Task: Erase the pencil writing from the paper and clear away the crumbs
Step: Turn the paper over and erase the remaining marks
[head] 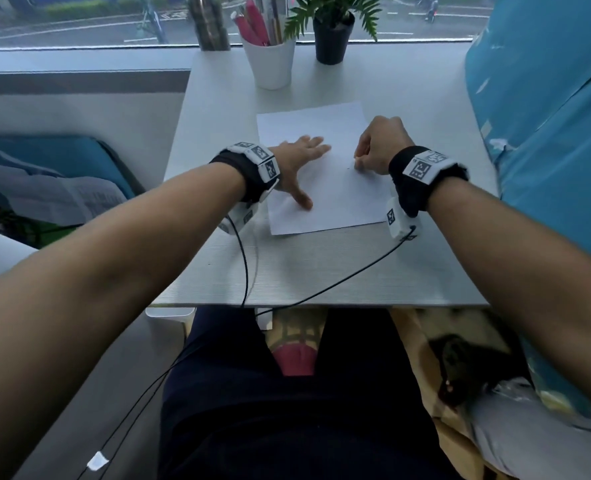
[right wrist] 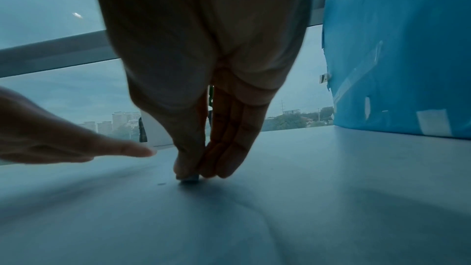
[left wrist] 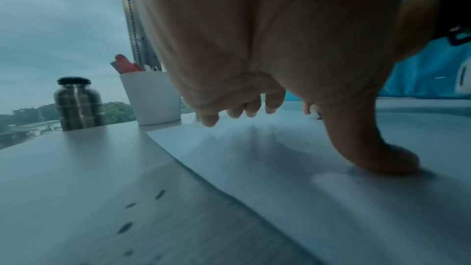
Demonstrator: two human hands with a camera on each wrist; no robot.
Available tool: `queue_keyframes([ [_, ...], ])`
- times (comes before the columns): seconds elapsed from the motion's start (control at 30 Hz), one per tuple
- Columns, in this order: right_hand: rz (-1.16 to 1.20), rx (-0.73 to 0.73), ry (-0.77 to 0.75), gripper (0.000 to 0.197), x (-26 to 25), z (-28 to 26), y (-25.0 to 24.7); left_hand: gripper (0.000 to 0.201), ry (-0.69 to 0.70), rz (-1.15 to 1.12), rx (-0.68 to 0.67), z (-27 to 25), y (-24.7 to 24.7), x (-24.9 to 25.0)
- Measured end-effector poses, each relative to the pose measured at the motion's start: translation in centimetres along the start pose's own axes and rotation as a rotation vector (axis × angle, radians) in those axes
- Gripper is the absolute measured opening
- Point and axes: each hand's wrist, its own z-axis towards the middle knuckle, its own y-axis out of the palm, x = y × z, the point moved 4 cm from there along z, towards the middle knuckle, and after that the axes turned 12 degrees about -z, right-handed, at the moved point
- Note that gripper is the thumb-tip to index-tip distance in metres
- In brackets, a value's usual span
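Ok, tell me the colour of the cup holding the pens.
White. The cup shows best in the head view, at the far edge of the table.

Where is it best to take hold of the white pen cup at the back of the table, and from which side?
Grip the white pen cup around its bare lower wall, coming from the near side. It stands upright, pens fill its mouth, and the potted plant stands close beside it, so the top and that flank are probably awkward.

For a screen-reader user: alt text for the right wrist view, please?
The right hand pinches a small eraser against the paper. The left hand reaches in flat from the left; a blue cloth hangs on the right.
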Motion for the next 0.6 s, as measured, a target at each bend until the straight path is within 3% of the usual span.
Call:
queue_keyframes([
  [0.13,0.107,0.051,0.074,0.005,-0.4,0.4,-0.5,0.129,-0.120,0.012,-0.058,1.4,1.0,-0.1],
  [0.3,0.172,-0.015,-0.109,0.009,-4.3,-0.8,1.8,0.131,-0.137,0.026,-0.091,1.7,1.0,-0.2],
  [0.47,0.143,0.007,0.051,0.012,-1.0,0.4,0.0,0.136,-0.136,0.021,-0.102,1.8,1.2,-0.3],
  [0.6,0.144,-0.045,-0.121,0.009,-4.3,-0.7,1.3,0.137,-0.125,0.007,-0.098,2.0,1.3,-0.7],
])
